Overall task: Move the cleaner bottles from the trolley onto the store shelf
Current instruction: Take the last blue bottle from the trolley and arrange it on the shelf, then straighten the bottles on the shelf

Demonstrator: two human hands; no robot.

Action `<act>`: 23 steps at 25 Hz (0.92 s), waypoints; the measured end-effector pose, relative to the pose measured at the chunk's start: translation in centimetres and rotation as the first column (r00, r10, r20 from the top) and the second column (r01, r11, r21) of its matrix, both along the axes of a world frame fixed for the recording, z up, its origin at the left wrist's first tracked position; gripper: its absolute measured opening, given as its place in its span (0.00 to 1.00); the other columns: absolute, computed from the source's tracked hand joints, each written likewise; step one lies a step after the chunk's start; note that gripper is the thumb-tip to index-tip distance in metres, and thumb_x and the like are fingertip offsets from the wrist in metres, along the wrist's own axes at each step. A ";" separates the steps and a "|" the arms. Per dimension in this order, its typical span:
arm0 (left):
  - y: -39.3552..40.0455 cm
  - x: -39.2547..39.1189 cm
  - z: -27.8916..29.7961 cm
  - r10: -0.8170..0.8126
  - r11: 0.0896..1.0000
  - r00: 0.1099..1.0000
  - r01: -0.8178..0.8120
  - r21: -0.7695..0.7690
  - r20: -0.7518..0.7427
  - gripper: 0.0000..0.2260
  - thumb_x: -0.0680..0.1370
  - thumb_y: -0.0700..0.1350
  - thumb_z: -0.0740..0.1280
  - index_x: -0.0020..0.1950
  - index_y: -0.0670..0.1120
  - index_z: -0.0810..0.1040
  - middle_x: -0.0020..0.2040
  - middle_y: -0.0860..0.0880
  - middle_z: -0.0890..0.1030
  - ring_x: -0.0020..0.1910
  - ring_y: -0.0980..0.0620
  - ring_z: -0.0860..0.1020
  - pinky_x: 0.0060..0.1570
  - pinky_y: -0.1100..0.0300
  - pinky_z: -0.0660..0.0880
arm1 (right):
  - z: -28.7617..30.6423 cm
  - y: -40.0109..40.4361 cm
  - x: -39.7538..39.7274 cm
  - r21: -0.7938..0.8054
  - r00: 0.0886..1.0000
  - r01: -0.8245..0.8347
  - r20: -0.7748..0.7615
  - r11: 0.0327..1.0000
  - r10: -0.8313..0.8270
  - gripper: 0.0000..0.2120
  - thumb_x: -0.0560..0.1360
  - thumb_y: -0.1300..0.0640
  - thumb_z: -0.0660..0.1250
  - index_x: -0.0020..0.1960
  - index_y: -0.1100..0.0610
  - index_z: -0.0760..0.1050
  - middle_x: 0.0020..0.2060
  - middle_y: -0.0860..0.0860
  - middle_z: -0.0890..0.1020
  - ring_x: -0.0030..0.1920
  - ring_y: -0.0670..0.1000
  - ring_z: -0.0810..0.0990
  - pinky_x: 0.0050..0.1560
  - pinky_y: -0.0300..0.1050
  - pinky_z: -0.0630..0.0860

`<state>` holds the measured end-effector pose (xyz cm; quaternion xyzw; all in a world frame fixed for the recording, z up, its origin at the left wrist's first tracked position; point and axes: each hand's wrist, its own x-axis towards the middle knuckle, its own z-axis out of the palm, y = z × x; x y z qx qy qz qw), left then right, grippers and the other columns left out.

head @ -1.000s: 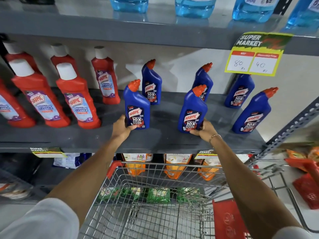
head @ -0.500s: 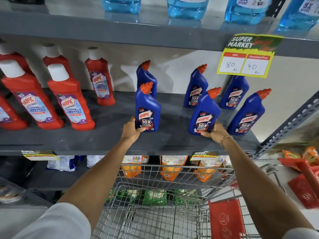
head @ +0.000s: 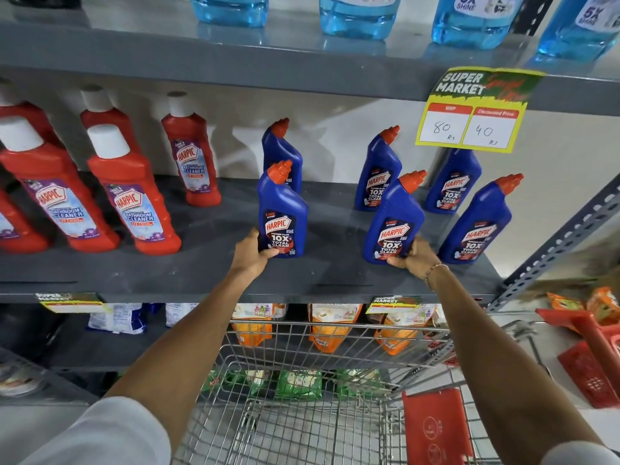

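Note:
Two blue cleaner bottles with orange caps stand upright on the grey shelf [head: 201, 273]. My left hand [head: 250, 253] grips the base of the left blue bottle [head: 281, 216]. My right hand [head: 414, 258] holds the base of the right blue bottle [head: 392, 223]. Several more blue bottles stand behind and to the right, among them one at the shelf's right end [head: 478, 223]. The wire trolley [head: 335, 333] sits below my arms, its visible part holding no bottles.
Red bathroom-cleaner bottles [head: 131, 196] fill the shelf's left half. A yellow price tag [head: 473, 112] hangs from the upper shelf, which carries light blue bottles [head: 355, 15]. Orange pouches [head: 330, 327] lie on the lower shelf. A red basket [head: 590, 364] and a perforated post [head: 563, 243] stand at right.
Both hands slid their blue bottles further back and to the right on the shelf. The camera shifted a little to the left.

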<state>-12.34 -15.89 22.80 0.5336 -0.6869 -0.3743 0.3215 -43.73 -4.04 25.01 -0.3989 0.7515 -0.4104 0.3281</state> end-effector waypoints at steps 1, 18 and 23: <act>0.0 0.1 0.0 0.000 1.000 1.000 0.000 0.000 -0.006 0.22 0.71 0.38 0.71 0.63 0.42 0.70 0.59 0.42 0.80 0.57 0.44 0.77 0.54 0.59 0.69 | 0.0 0.0 0.0 0.002 1.000 -0.004 0.003 1.000 0.004 0.28 0.64 0.75 0.72 0.63 0.65 0.70 0.57 0.60 0.79 0.53 0.51 0.76 0.53 0.43 0.72; 1.1 7.5 -1.1 0.073 0.997 0.984 -0.075 -0.004 -0.163 0.20 0.73 0.42 0.70 0.64 0.42 0.71 0.55 0.45 0.80 0.52 0.50 0.79 0.51 0.74 0.72 | -2.0 6.1 9.2 -0.401 0.847 0.405 -0.175 0.822 -0.502 0.13 0.67 0.78 0.62 0.47 0.65 0.75 0.43 0.64 0.81 0.40 0.52 0.76 0.47 0.24 0.70; 1.1 17.9 -1.3 0.450 0.861 0.860 -0.489 -0.138 -0.240 0.09 0.73 0.48 0.69 0.49 0.44 0.78 0.41 0.50 0.79 0.41 0.53 0.76 0.44 0.65 0.67 | -1.7 1.9 23.1 -0.221 0.963 -0.014 -0.267 0.975 -0.047 0.08 0.72 0.70 0.65 0.46 0.60 0.79 0.41 0.55 0.85 0.39 0.48 0.79 0.41 0.21 0.71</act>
